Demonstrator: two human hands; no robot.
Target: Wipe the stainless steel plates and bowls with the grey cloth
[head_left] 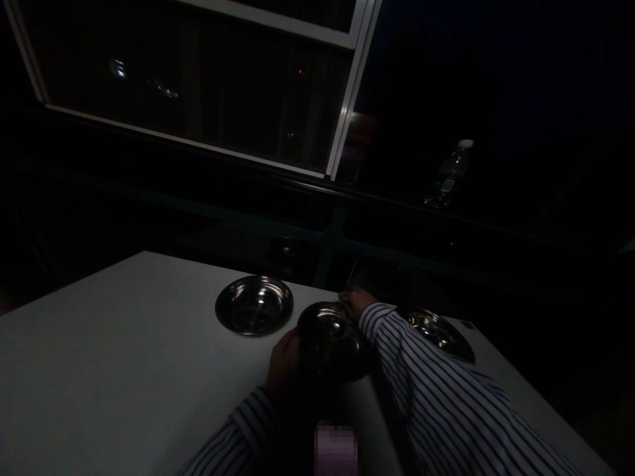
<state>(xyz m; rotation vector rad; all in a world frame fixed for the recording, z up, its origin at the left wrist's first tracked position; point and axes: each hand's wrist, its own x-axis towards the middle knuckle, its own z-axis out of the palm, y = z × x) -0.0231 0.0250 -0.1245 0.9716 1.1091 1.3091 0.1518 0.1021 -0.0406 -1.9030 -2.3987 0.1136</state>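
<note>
My left hand (284, 365) is closed on the left rim of a shiny steel dish (330, 347), which sits between my two hands. At the far right edge of that dish is my right hand (359, 304), its fingers closed together. A small greyish bit (343, 297) shows at those fingertips, too dim to name. Whether the right hand also touches the rim, I cannot tell. A second steel dish (254, 305) lies to the left, close to the table's far edge. My right sleeve partly covers a third steel dish (441, 334).
The scene is very dark. A white table (124, 357) spreads below, with its far edge just beyond the dishes. Behind it, a clear plastic bottle (450, 177) with a white cap stands near the window frame (342, 119). A pixelated patch covers the bottom middle.
</note>
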